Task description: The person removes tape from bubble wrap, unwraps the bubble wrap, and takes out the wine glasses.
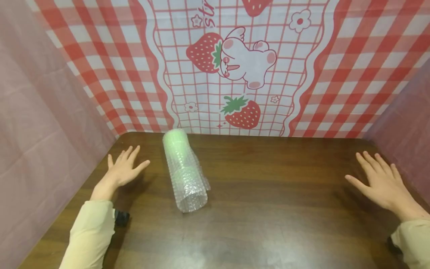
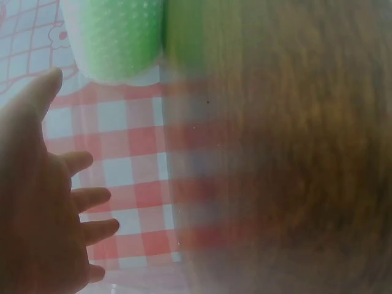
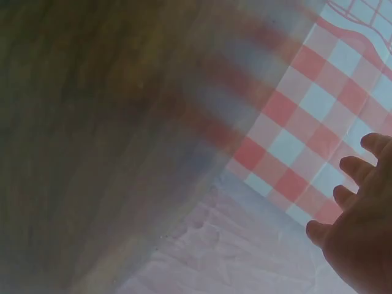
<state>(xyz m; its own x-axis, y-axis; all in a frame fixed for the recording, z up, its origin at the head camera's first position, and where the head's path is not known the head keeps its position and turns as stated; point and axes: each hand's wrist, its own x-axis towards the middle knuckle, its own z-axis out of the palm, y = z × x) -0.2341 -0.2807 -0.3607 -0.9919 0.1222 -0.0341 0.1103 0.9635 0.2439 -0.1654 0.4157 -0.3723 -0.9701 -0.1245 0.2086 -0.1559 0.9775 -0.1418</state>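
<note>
A long roll in bubble wrap [image 1: 183, 168] lies on the brown wooden table [image 1: 268, 194], left of the middle. Something pale green shows through its far end, while the near end is a hollow tube of clear wrap. To its left is my left hand [image 1: 120, 171], fingers spread and holding nothing, apart from the roll. The left wrist view shows the green end of the roll [image 2: 119, 40] beyond the thumb. Far off at the right side of the table, my right hand [image 1: 383, 183] also has its fingers spread and holds nothing.
A red-and-white checked cloth with strawberries and a white cartoon animal [image 1: 248, 63] hangs behind the table's far edge. Pink curtains [image 1: 43, 112] close in the left and right sides. Dark bands [image 1: 121, 218] sit at both sleeve cuffs.
</note>
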